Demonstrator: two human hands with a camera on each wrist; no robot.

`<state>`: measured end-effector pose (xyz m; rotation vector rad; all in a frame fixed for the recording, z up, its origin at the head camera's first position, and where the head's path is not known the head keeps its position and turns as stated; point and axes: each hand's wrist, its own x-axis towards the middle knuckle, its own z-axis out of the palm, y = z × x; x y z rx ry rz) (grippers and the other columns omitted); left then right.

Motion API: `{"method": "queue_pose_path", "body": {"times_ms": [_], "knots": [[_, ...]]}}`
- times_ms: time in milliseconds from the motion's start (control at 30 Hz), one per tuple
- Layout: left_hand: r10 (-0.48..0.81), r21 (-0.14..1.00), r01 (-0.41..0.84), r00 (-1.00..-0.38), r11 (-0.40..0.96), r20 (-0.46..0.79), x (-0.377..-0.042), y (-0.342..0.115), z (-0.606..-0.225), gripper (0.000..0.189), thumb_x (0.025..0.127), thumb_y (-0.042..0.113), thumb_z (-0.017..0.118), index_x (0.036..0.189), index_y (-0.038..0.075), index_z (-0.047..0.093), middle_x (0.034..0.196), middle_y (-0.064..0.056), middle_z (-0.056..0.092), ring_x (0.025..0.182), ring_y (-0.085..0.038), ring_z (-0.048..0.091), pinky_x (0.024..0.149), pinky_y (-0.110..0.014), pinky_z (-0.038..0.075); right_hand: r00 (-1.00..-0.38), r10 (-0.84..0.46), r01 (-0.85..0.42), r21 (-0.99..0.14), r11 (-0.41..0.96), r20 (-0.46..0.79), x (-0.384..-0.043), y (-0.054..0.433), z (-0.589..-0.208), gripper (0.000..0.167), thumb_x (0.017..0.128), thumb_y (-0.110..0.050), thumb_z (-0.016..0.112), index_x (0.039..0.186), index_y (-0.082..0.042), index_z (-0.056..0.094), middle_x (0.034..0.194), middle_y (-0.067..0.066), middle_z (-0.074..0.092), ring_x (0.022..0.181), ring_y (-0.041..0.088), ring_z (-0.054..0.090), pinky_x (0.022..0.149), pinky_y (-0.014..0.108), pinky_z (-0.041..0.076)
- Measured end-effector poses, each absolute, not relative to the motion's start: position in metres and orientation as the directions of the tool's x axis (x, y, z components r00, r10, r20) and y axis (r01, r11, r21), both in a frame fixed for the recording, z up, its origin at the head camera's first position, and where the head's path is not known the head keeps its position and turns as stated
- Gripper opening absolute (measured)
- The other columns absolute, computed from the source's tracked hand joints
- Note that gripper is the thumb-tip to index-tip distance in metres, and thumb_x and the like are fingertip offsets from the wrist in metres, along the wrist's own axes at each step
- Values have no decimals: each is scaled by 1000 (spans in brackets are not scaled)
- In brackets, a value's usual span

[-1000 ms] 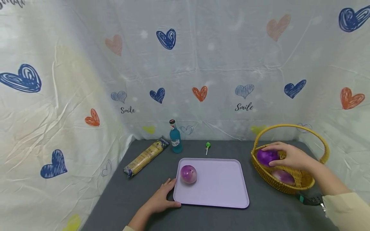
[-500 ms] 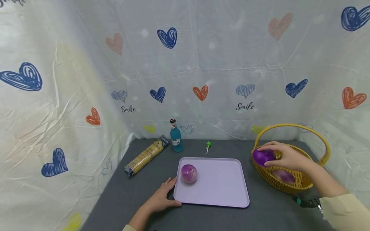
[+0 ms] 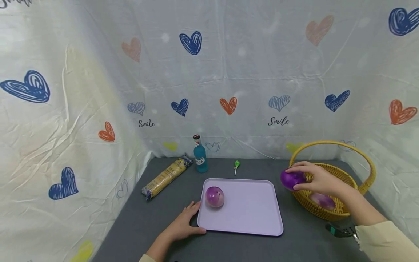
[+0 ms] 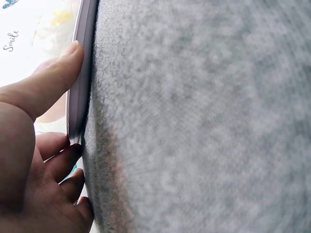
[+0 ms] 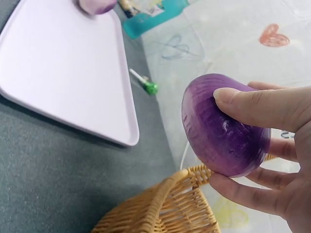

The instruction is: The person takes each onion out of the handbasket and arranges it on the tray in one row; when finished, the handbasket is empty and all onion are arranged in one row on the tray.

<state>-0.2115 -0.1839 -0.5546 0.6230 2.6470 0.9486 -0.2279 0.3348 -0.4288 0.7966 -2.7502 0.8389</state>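
Observation:
My right hand (image 3: 319,178) holds a shiny purple onion (image 5: 226,124) between thumb and fingers, at the left rim of a yellow wicker basket (image 3: 309,208). Another purple-and-white vegetable (image 3: 322,201) lies inside, partly behind the hand. On the table, my left hand (image 3: 181,225) holds the near left corner of a pale lilac tray (image 3: 245,207). In the left wrist view its thumb (image 4: 68,60) touches the tray's edge, and the other fingers bend around the corner. A round purple-and-white onion (image 3: 214,197) sits on the tray's left side.
Behind the tray stand a blue bottle (image 3: 200,160) and a green lollipop (image 3: 236,166). A long yellow packet (image 3: 167,177) lies at the left. The basket's tall handle (image 3: 332,142) arches up behind the right hand. A heart-printed sheet (image 3: 209,72) hangs beyond the table.
The right hand has carried the purple onion leftward, from within the basket to its left rim. The left hand and the tray have stayed in place.

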Motion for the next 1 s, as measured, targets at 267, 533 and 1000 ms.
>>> {"method": "queue_pose_path", "body": {"times_ms": [267, 533, 1000], "knots": [[473, 657, 295, -874, 694, -108, -211, -183, -553, 105, 77, 53, 83, 158, 10, 33, 163, -13, 33, 154, -43, 18, 119, -69, 16, -838, -456, -545, -499, 674, 299, -231, 326, -434, 46, 82, -28, 85, 125, -19, 71, 127, 16, 61, 110, 39, 62, 77, 37, 61], [477, 658, 300, -873, 690, -101, -211, -183, -551, 104, 78, 52, 83, 159, 9, 32, 163, -13, 33, 154, -42, 18, 119, -69, 15, -849, -454, -522, -557, 646, 270, -230, 313, -432, 46, 82, -29, 85, 125, -17, 71, 128, 18, 59, 111, 42, 61, 75, 42, 63], [475, 650, 298, -873, 699, -111, -210, -183, -550, 105, 78, 52, 83, 158, 8, 32, 164, -13, 33, 154, -42, 18, 120, -68, 15, -853, -456, -512, -581, 633, 255, -234, 298, -439, 51, 80, -27, 87, 127, -17, 69, 128, 17, 59, 109, 39, 62, 75, 40, 63]]}}
